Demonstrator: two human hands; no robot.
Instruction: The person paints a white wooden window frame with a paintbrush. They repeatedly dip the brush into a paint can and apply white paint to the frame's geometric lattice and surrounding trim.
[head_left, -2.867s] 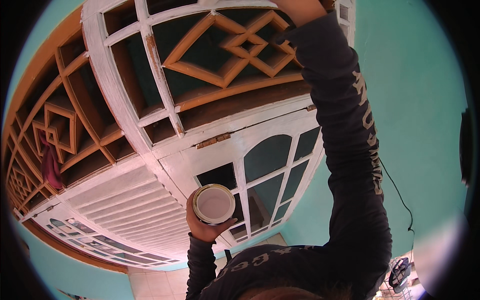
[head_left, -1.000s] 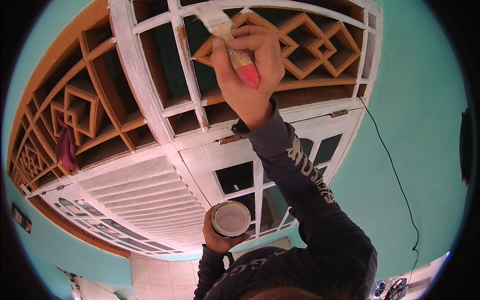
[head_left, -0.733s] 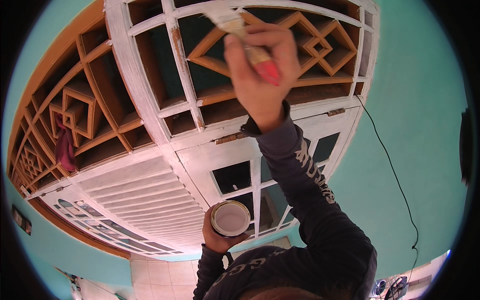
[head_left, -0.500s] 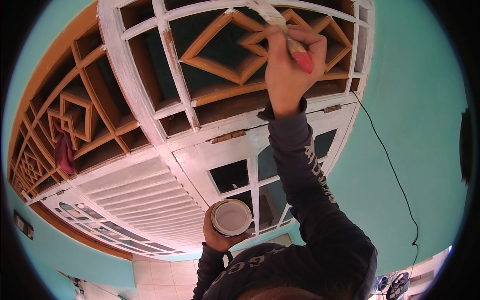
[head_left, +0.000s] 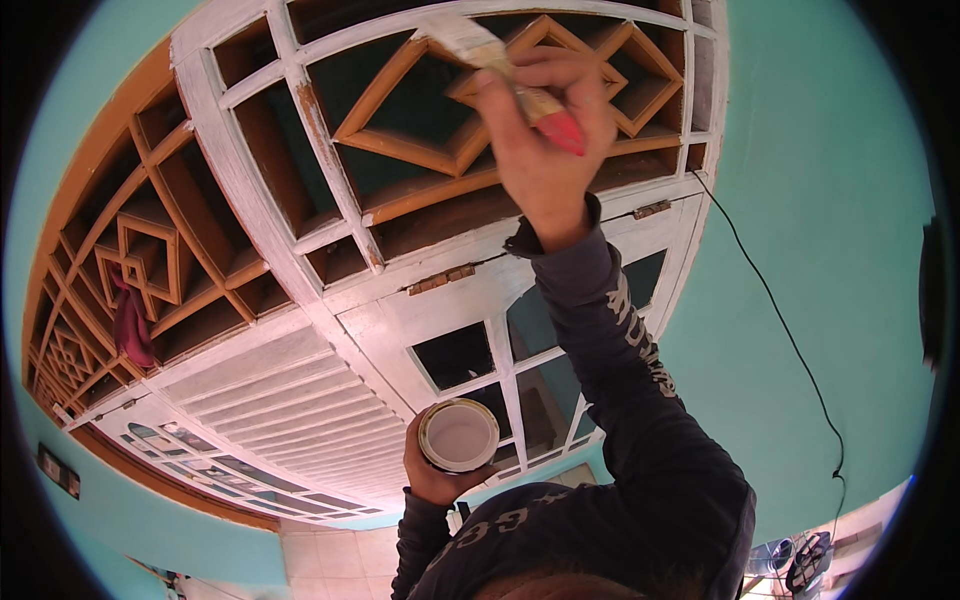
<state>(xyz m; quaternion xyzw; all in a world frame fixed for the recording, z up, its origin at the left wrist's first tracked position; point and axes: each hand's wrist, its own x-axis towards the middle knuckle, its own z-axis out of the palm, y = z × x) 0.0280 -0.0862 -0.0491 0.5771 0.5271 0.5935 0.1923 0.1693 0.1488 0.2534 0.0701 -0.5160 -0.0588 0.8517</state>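
Observation:
My right hand (head_left: pixel 550 135) is raised to the upper lattice, closed round the handle of a paintbrush (head_left: pixel 480 50). The brush has a red handle end and whitish bristles, which lie by the top of a brown wooden diamond frame (head_left: pixel 400 95). The bristles look blurred, and I cannot tell whether they touch the wood. Lower down, my left hand (head_left: pixel 430 470) grips an open round can of white paint (head_left: pixel 458 436) from its side. White paint covers the straight bars (head_left: pixel 300 90) around the diamonds, while the diamonds themselves are brown.
White louvred panels (head_left: pixel 290 410) and a glazed door (head_left: pixel 455 355) extend below the lattice. A dark red cloth (head_left: pixel 130 325) hangs from brown latticework at left. A black cable (head_left: pixel 775 305) runs down the turquoise wall (head_left: pixel 820 180) at right.
My right hand and the brush have moved left, toward the top of the left diamond. My left hand still holds the paint can in nearly the same place. The view has shifted slightly.

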